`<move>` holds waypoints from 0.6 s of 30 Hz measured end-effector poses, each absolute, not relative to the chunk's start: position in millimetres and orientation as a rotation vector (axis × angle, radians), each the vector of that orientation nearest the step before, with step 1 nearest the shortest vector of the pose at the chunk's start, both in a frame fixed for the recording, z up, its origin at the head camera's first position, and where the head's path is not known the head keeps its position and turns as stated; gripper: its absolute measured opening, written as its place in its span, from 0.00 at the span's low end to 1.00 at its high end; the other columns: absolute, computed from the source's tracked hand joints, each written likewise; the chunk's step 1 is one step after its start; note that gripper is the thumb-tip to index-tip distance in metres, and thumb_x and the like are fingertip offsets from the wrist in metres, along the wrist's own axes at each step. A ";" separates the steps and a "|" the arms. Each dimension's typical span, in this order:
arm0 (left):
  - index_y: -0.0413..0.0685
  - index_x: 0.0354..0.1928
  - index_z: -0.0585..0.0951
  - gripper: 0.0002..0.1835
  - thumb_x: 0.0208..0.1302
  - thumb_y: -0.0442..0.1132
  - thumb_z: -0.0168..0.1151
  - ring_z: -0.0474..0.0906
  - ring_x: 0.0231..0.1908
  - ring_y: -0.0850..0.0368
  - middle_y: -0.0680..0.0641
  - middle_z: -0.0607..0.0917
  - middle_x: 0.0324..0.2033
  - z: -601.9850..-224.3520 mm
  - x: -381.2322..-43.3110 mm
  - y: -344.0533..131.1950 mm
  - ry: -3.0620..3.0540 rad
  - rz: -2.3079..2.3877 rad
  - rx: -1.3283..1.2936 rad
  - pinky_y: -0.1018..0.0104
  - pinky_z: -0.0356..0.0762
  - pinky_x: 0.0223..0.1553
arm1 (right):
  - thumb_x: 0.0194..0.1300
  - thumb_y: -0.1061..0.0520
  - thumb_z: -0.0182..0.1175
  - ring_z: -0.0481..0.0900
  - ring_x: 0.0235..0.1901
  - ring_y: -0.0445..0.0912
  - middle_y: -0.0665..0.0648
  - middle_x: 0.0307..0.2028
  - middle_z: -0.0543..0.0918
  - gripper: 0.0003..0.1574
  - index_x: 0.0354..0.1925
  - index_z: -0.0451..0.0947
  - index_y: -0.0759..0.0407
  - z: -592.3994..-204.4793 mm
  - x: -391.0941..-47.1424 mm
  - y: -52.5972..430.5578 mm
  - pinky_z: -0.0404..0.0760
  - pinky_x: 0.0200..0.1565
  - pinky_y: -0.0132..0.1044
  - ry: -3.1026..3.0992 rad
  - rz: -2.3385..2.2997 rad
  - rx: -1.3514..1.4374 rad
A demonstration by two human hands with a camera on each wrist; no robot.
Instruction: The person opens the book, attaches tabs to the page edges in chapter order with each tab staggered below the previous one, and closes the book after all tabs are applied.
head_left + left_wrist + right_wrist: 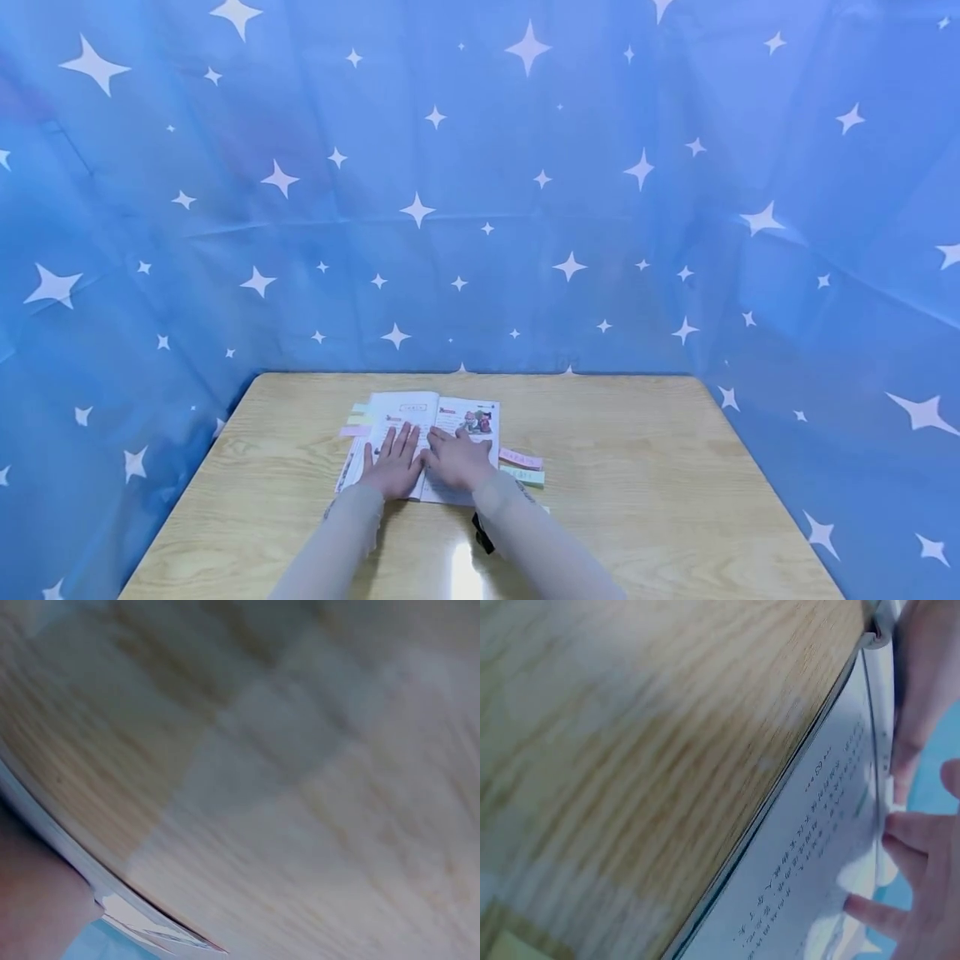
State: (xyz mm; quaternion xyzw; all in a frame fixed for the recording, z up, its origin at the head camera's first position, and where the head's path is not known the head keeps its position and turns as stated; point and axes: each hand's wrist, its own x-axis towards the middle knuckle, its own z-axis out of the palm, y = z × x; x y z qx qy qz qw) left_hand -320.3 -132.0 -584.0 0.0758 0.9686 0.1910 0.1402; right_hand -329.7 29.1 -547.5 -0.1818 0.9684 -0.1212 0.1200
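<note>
Head view: open book point(422, 412) on a wooden table point(637, 475), beneath the straight fingers point(402, 442) of left hand point(392, 472) and right hand point(460, 463), without any grip. Left wrist view: mostly blurred table. Right wrist view: fingertips point(861, 904) at a printed page point(795, 862).

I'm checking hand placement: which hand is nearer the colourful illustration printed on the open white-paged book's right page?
The right hand: it lies by the lower edge of the colourful illustration. The left hand rests farther off, on the left page.

Starry blue backdrop point(480, 158), light wooden table point(637, 467)
</note>
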 end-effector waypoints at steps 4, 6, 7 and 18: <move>0.52 0.77 0.45 0.35 0.74 0.59 0.28 0.29 0.74 0.45 0.47 0.41 0.76 -584.2 -322.1 -131.5 2.798 0.558 0.225 0.35 0.17 0.65 | 0.73 0.31 0.32 0.57 0.69 0.60 0.44 0.71 0.61 0.39 0.72 0.62 0.45 -547.2 -332.3 24.9 0.53 0.55 0.80 2.835 -0.296 -0.474; 0.53 0.77 0.45 0.34 0.75 0.58 0.29 0.29 0.74 0.45 0.48 0.41 0.76 -586.6 -324.0 -132.0 2.801 0.549 0.216 0.36 0.17 0.65 | 0.72 0.29 0.32 0.57 0.70 0.59 0.44 0.71 0.61 0.40 0.72 0.62 0.45 -547.8 -334.1 21.8 0.52 0.55 0.80 2.842 -0.272 -0.456; 0.53 0.77 0.46 0.34 0.75 0.58 0.29 0.29 0.74 0.45 0.48 0.41 0.76 -587.4 -324.8 -132.2 2.803 0.549 0.214 0.35 0.17 0.65 | 0.72 0.29 0.31 0.57 0.70 0.59 0.44 0.72 0.61 0.40 0.72 0.61 0.44 -548.4 -335.2 20.3 0.52 0.56 0.80 2.847 -0.259 -0.447; 0.53 0.77 0.48 0.36 0.74 0.62 0.27 0.30 0.74 0.45 0.48 0.43 0.76 -592.4 -324.2 -134.4 2.840 0.559 0.239 0.36 0.18 0.66 | 0.72 0.28 0.26 0.57 0.71 0.53 0.44 0.72 0.60 0.43 0.72 0.61 0.45 -555.8 -352.4 12.8 0.44 0.60 0.77 2.885 -0.275 -0.371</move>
